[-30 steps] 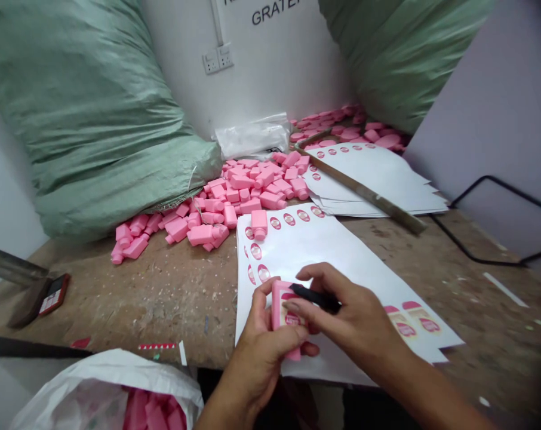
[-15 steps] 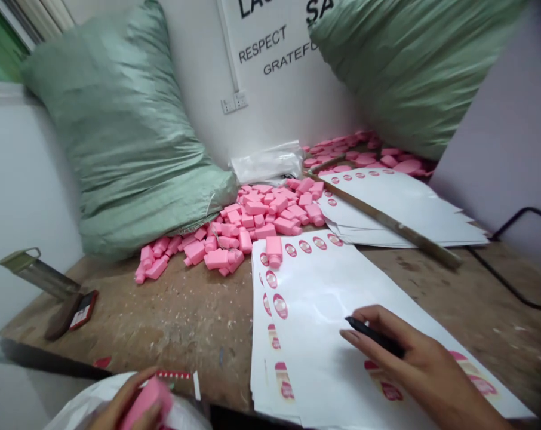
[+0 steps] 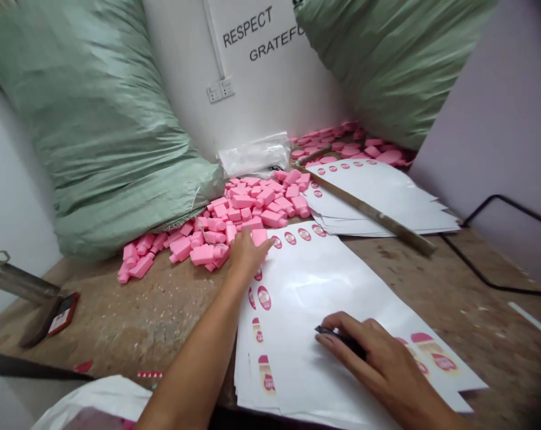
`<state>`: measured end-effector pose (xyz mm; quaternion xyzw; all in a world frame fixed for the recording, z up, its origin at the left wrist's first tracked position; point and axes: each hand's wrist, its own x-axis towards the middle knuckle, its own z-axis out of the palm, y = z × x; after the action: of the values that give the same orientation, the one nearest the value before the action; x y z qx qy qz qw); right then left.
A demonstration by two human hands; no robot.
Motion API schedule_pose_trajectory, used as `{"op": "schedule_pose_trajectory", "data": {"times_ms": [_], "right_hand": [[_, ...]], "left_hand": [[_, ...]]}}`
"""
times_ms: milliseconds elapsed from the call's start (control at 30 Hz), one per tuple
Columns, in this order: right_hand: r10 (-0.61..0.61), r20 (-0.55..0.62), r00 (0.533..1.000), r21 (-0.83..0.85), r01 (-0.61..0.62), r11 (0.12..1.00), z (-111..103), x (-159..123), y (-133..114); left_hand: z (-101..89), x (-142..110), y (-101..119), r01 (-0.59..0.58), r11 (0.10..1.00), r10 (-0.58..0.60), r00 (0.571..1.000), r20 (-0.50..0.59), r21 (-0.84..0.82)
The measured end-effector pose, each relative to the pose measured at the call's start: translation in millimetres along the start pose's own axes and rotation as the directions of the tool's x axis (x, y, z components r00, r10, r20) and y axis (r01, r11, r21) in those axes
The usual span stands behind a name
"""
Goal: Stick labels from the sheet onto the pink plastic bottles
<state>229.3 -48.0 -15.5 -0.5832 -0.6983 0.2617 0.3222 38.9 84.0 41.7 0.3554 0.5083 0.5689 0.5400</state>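
My left hand (image 3: 247, 254) reaches forward across the table and closes on a small pink bottle (image 3: 258, 236) at the near edge of a pile of pink bottles (image 3: 243, 209). My right hand (image 3: 378, 364) rests on a stack of white sticker sheets (image 3: 324, 292) and holds a thin black tool (image 3: 342, 339) between its fingers. Oval and bottle-shaped pink labels (image 3: 264, 297) remain along the edges of the top sheet.
Two big green sacks (image 3: 95, 131) lean against the wall behind the worn wooden table (image 3: 163, 310). A second stack of sheets (image 3: 387, 191) lies at the back under a wooden stick (image 3: 373, 214). A white bag (image 3: 91, 403) sits below the front edge. A phone (image 3: 60, 313) lies at left.
My left hand let go of the labelled pink bottle at the white bag and reached forward to the pile. My right hand moved to the sheet and stays there with the black tool.
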Motion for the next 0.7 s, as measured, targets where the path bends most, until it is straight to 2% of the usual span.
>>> {"op": "schedule_pose_trajectory", "data": {"times_ms": [67,167,300,400,467,567,633,700], "right_hand": [[0.009,0.008,1.000,0.015,-0.009,1.000,-1,-1,-3],[0.034,0.065,0.997,0.019,-0.035,0.999,-3,-1,1],[0.029,0.210,0.977,0.034,-0.037,0.999,-7,3,6],[0.056,0.268,0.962,0.138,-0.096,0.986,-15,8,3],[0.093,0.235,0.968,0.203,-0.142,0.969,-23,9,1],[0.182,0.069,0.981,0.254,-0.194,0.948,-38,8,8],[0.248,-0.047,0.968,0.303,-0.223,0.927,-48,2,17],[0.282,-0.115,0.952,0.335,-0.230,0.914,-56,-5,23]], "left_hand": [[4.9,13,-8,-0.019,1.000,0.020,0.999,-0.030,0.023],[1.7,17,-10,-0.028,0.999,0.031,0.997,-0.064,0.042],[-17.0,1,-1,0.083,0.994,-0.085,0.996,-0.028,-0.071],[-38.2,-24,10,0.216,0.962,-0.210,0.976,0.049,-0.167],[-48.0,-47,14,0.294,0.928,-0.279,0.955,0.099,-0.228],[-48.0,-85,10,0.366,0.887,-0.336,0.930,0.148,-0.283],[-41.7,-108,1,0.427,0.870,-0.387,0.902,0.192,-0.249],[-37.3,-125,-8,0.481,0.864,-0.443,0.867,0.227,-0.152]]}}
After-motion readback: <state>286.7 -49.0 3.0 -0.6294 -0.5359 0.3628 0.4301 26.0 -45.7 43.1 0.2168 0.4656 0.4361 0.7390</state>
